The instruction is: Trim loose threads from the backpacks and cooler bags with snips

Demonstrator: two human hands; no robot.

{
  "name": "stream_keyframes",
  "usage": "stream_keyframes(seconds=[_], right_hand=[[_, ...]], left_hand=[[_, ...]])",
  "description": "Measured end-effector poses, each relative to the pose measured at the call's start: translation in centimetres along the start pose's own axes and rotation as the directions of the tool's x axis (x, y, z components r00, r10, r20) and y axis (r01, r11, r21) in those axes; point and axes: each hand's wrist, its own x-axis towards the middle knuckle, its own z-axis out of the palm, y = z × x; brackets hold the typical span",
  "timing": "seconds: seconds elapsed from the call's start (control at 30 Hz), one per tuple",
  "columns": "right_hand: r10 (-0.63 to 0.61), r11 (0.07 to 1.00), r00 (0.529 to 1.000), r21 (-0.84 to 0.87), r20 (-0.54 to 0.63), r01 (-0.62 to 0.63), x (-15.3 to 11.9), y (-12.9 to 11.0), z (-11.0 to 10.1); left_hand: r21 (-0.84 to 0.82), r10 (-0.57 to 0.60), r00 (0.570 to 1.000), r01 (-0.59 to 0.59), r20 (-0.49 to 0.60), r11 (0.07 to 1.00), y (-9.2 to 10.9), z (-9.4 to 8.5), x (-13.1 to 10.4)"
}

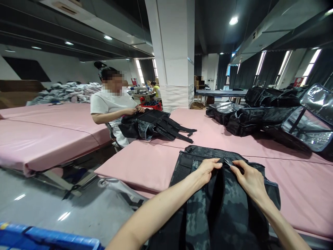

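Note:
A black and dark-camouflage backpack (232,208) lies in front of me on the pink-covered table, its shoulder straps facing up. My left hand (209,168) is closed in a pinch on a piece of black strap (221,161) near the top of the backpack. Just to its right, my right hand (247,175) has its fingers closed around small silver thread snips (228,161). The metal tip points toward the left fingertips, close to the strap. My right palm and curled fingers hide the handle end.
Across the table, a co-worker (111,100) handles another dark backpack (153,125). Several open bags with silver lining (309,128) are heaped at the right. A white pillar (174,52) stands behind the pink table (145,163). A blue crate (49,236) sits at lower left.

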Motion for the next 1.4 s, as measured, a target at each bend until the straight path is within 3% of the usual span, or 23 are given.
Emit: stream_keyframes(seconds=[0.13,0.3,0.47,0.57,0.63,0.8,0.93,1.1,1.2,1.27,1.3,1.37,1.4], right_hand=[[-0.026,0.997,0.999,-0.075,-0.035,0.023,0.2,0.3,-0.1],[0.022,0.999,1.0,0.037,0.002,-0.022,0.2,0.7,-0.3],[0.002,0.994,1.0,-0.106,0.005,-0.001,0.2,0.2,-0.2],[0.042,0.999,0.999,-0.029,0.031,-0.041,0.3,0.2,-0.3],[0.042,0.999,0.998,0.027,0.053,-0.043,0.4,0.2,-0.2],[0.025,0.997,0.998,-0.071,0.065,-0.02,0.8,0.7,0.3],[0.044,0.997,0.995,0.062,0.09,-0.05,1.1,1.3,0.4],[0.064,0.998,0.992,0.003,0.105,-0.064,1.2,1.5,0.9],[0.098,0.951,0.989,0.283,0.114,-0.127,1.6,2.1,1.2],[0.173,0.844,0.982,0.503,0.077,-0.189,1.8,2.9,0.9],[0.226,0.798,0.972,0.561,0.059,-0.219,1.8,3.5,0.7],[0.318,0.763,0.948,0.587,0.025,-0.271,1.5,5.0,0.0],[0.337,0.764,0.941,0.584,0.0,-0.274,1.3,5.8,-0.4]], left_hand=[[-0.006,0.012,0.993,-0.013,-0.118,1.0,-0.1,0.3,-0.4],[0.012,0.007,0.999,-0.006,-0.054,1.0,-0.3,0.3,-0.4],[0.0,0.001,1.0,-0.001,-0.031,1.0,-0.9,0.0,-0.1],[-0.013,0.024,1.0,-0.024,-0.013,1.0,-1.2,-0.2,0.0],[-0.009,0.034,0.999,-0.034,-0.042,0.999,-1.3,-0.1,0.0],[0.008,0.039,0.99,-0.039,-0.136,0.999,-1.4,-0.1,0.1],[0.009,0.05,0.996,-0.05,-0.075,0.999,-1.6,-0.4,0.6],[0.045,0.046,0.997,-0.043,-0.061,0.998,-2.5,-0.8,0.7],[0.147,0.064,0.998,-0.066,0.016,0.987,-2.4,-0.6,0.3],[0.34,0.174,0.98,-0.196,0.094,0.92,-1.0,-1.0,0.1],[0.472,0.275,0.954,-0.297,0.116,0.83,0.1,-1.5,0.1],[0.731,0.504,0.854,-0.428,0.133,0.531,2.7,-3.5,0.3],[0.833,0.59,0.797,-0.412,0.133,0.369,3.9,-4.9,0.5]])
